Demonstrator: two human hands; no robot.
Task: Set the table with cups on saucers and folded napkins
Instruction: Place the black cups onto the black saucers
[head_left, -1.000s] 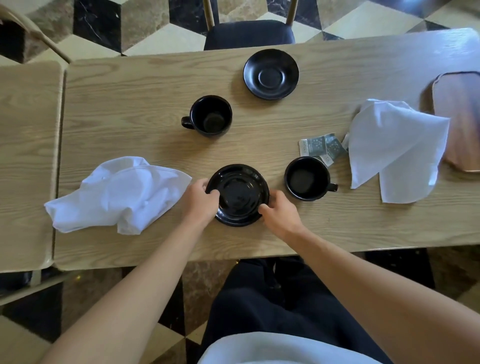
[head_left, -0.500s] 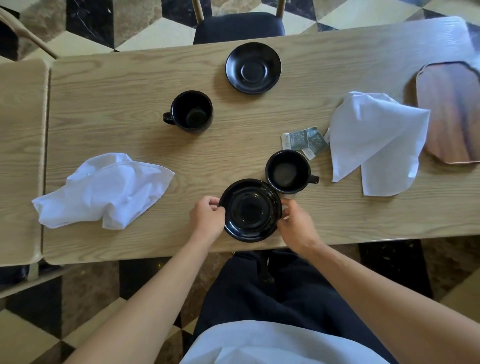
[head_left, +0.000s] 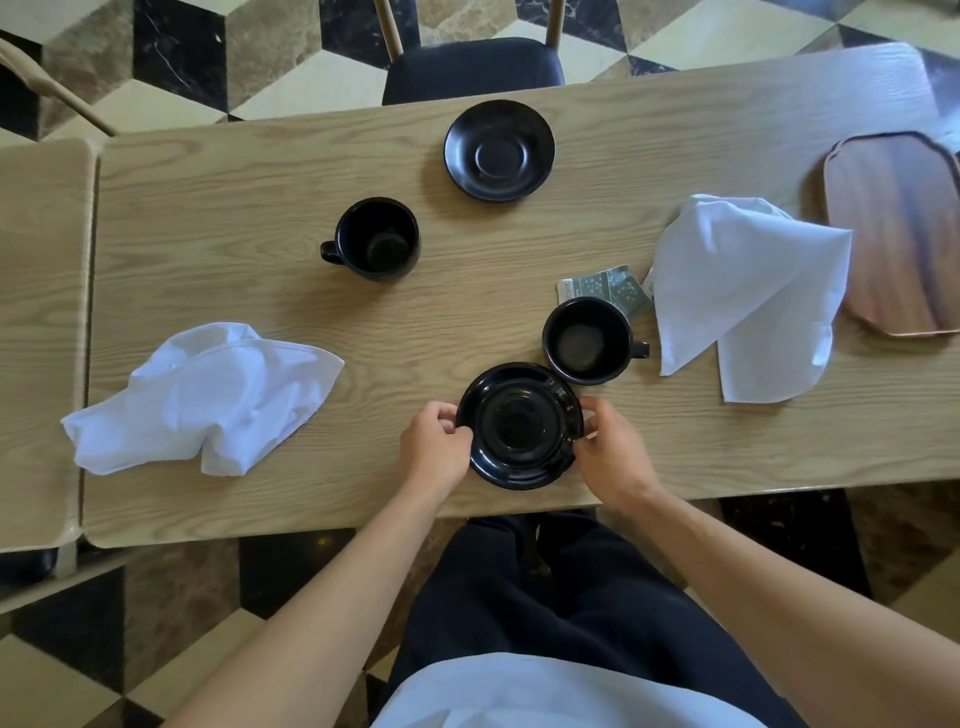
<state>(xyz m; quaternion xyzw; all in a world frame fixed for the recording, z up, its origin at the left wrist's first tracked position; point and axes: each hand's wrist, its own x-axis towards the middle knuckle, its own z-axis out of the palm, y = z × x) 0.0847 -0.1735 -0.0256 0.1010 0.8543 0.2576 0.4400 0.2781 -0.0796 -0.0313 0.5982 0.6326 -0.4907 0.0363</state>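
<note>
Both our hands pinch the near saucer (head_left: 520, 426) at the table's (head_left: 260, 171) near edge: left hand (head_left: 434, 449) on its left rim, right hand (head_left: 610, 452) on its right. One cup (head_left: 587, 340) stands touching its far right rim.

Just one view here, a wide-angle cam on the person's head, looking forward and steeply down, almost straight onto the desk (head_left: 260, 171). It sits close enough that both forearms run in from the bottom edge and the person's lap fills the lower middle. The far desk edge and a chair (head_left: 472, 70) land at the top, checkered floor (head_left: 171, 57) beyond. Edges bow a bit from the wide lens.
</note>
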